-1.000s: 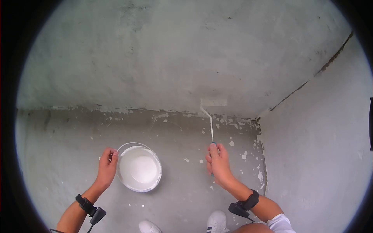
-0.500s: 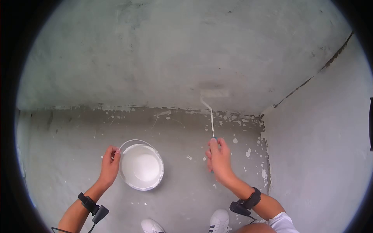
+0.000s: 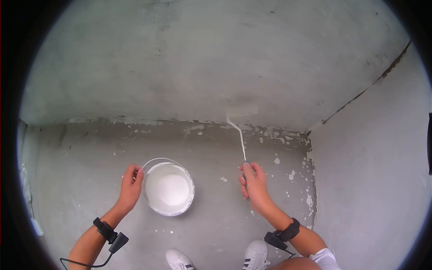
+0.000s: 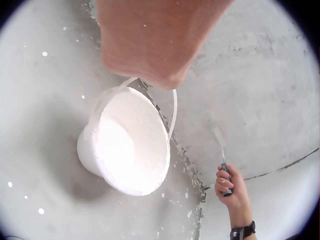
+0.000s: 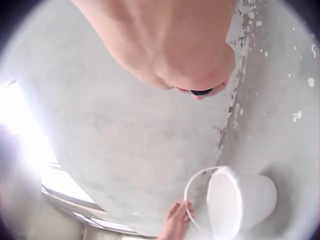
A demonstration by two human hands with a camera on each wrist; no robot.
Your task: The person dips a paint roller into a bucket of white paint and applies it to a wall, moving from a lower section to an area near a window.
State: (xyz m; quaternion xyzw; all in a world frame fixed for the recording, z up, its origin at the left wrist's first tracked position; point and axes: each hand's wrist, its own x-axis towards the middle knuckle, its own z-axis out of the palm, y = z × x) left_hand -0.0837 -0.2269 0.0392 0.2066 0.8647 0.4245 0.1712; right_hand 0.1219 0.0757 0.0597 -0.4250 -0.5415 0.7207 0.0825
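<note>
A white bucket (image 3: 168,189) with white paint inside hangs at centre left in the head view, its thin handle pinched by the left hand (image 3: 131,186). In the left wrist view the bucket (image 4: 132,145) looks tilted below that hand. The right hand (image 3: 255,186) grips the teal handle of a paint roller, whose white bent rod (image 3: 241,137) runs up to a pale roller head (image 3: 243,110) against the lower part of the wall. The left wrist view also shows the right hand (image 4: 232,187) curled round the roller handle.
The grey wall (image 3: 180,63) meets the paint-spotted floor (image 3: 103,166) along a rough edge. A second wall (image 3: 373,157) stands on the right, past a dark cracked corner. Two white shoes (image 3: 256,255) show at the bottom. Both wrists wear black straps.
In the head view the left hand and bucket have shifted slightly right and up. The roller head rose on the wall, then moved a little left and down. Both grips are unchanged.
</note>
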